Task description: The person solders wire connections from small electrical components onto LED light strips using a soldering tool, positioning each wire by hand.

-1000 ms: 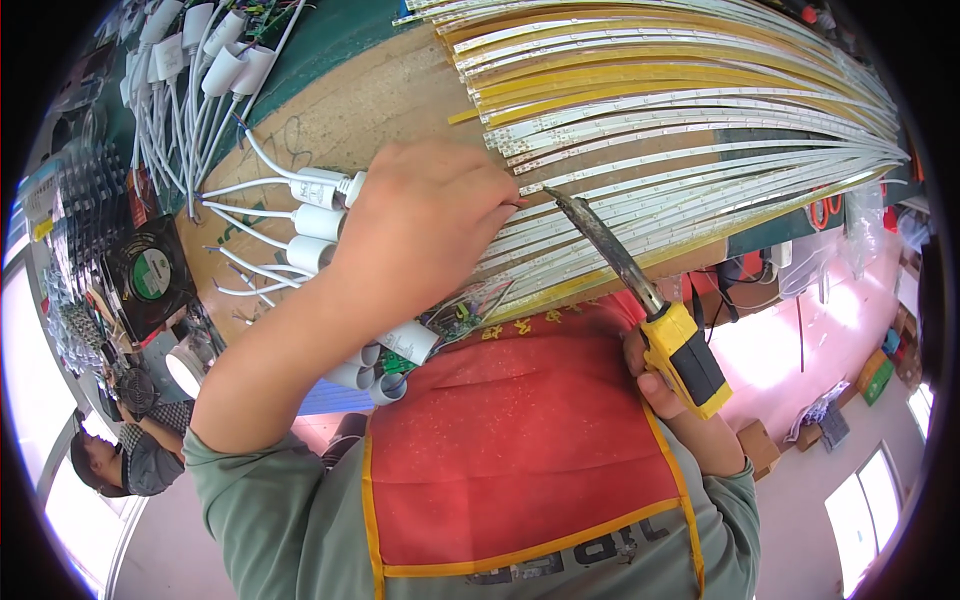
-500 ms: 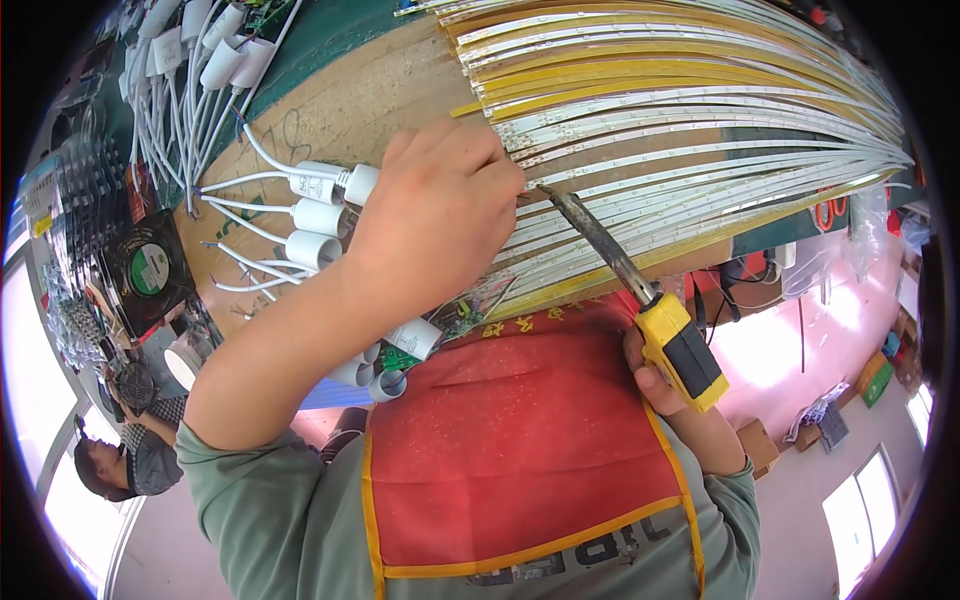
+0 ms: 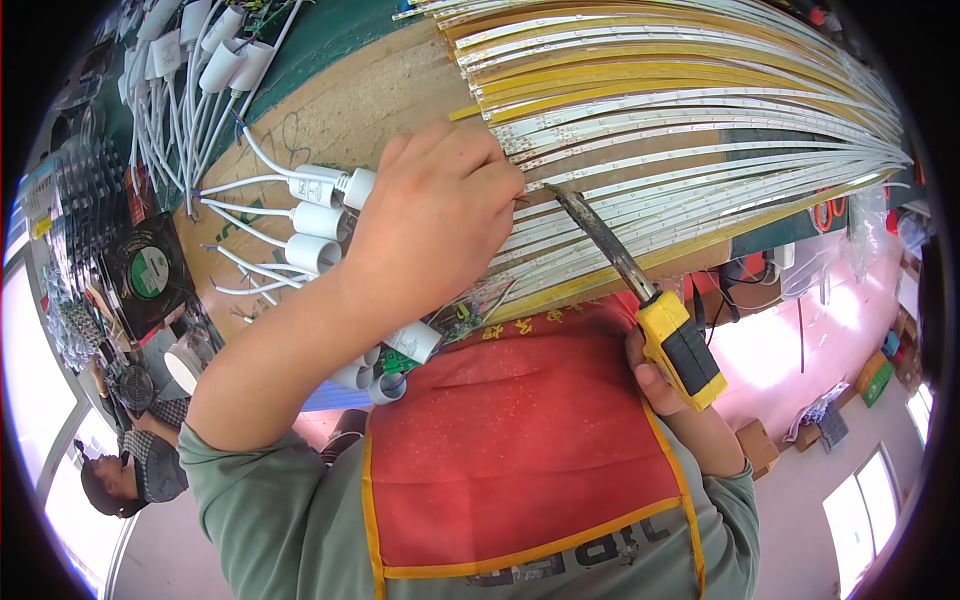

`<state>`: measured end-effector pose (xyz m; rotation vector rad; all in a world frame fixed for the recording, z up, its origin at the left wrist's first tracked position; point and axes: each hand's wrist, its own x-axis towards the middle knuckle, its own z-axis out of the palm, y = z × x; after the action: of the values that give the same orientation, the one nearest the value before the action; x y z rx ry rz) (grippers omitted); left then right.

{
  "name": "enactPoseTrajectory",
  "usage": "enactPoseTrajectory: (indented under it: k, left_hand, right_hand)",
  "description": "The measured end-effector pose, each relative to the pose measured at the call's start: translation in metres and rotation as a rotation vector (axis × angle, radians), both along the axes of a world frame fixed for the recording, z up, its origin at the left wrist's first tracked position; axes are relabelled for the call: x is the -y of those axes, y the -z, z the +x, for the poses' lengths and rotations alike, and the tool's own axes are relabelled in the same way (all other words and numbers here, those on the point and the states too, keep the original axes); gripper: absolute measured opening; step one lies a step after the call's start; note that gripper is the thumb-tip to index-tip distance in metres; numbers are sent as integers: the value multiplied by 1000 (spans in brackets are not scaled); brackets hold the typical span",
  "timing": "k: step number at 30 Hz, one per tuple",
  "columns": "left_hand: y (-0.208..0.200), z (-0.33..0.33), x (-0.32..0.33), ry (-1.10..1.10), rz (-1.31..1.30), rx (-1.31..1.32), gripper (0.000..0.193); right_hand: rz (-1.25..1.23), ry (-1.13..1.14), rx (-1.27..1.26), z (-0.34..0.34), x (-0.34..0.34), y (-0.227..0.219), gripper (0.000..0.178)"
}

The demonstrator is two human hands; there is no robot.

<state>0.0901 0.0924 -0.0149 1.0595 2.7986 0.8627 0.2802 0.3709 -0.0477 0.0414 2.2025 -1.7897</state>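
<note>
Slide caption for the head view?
Right hand holds a yellow soldering iron, its tip near white strips by the left hand.

Left hand [image 3: 440, 215], right hand [image 3: 655, 386]: two
Soldering iron [image 3: 678, 338]: one
Red apron [image 3: 520, 450]: one
White strips [image 3: 600, 112]: too many, we can't count

Yellow-handled soldering iron [image 3: 662, 315], tilted, dark tip near left ends of fanned white and yellow strips [image 3: 680, 90]

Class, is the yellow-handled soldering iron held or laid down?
Held: the right hand grips the soldering iron by its yellow-and-black handle. Whether it is switched on, I cannot tell.
</note>
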Motion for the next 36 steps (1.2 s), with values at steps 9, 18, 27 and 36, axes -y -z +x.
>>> enactPoseTrajectory:
  k: [9, 18, 27, 36]
  left_hand:
    - [-5, -1, 3, -5, 23, 91, 11]
    - [-1, -1, 1, -12, -13, 51, 10]
    - [-4, -7, 0, 18, -29, 109, 7]
    - [-2, -10, 0, 0, 4, 171, 4]
  right_hand:
    - [93, -16, -66, -3, 1, -5, 24]
    - [147, 16, -111, 1, 5, -1, 36]
    - [161, 3, -138, -3, 7, -4, 21]
    - [86, 31, -62, -4, 8, -5, 21]
